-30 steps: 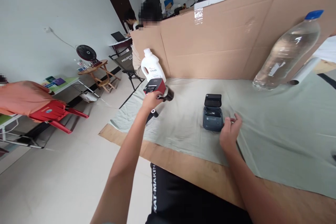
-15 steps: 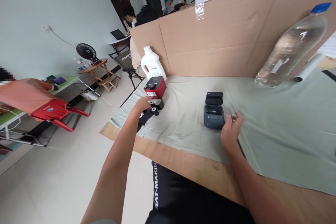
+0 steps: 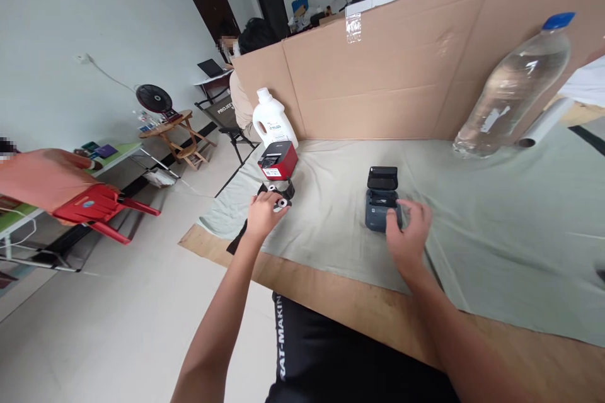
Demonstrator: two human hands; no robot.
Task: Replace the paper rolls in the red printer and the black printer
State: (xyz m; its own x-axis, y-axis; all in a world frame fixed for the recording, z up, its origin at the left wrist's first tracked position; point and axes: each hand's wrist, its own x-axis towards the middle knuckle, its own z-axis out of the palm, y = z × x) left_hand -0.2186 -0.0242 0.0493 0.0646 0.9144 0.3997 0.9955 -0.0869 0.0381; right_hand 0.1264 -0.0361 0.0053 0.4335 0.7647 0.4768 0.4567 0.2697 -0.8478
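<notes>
My left hand (image 3: pixel 263 215) is closed on a small black roll with a white core (image 3: pixel 283 203), held between thumb and fingers at the left of the table. Just beyond it lie another roll with a white end (image 3: pixel 271 188) and a dark curled strip (image 3: pixel 289 189). A dark blue-grey portable printer (image 3: pixel 375 219) stands on the cloth with its lid (image 3: pixel 382 177) flipped up. At the printer's right side is my right hand (image 3: pixel 412 230), its thumb and fingers apart; whether they touch the casing I cannot tell.
A red and black box-shaped device (image 3: pixel 283 167) stands before a white jug (image 3: pixel 274 119). Behind the pale cloth (image 3: pixel 326 214) rises a cardboard panel (image 3: pixel 373 88). A large water bottle (image 3: pixel 515 88) and a white tube (image 3: pixel 548 123) are at the right. Other people sit nearby.
My left hand has drawn back toward me from beside the red device and now has the roll in its fingers. My right hand has moved left over the printer's edge.
</notes>
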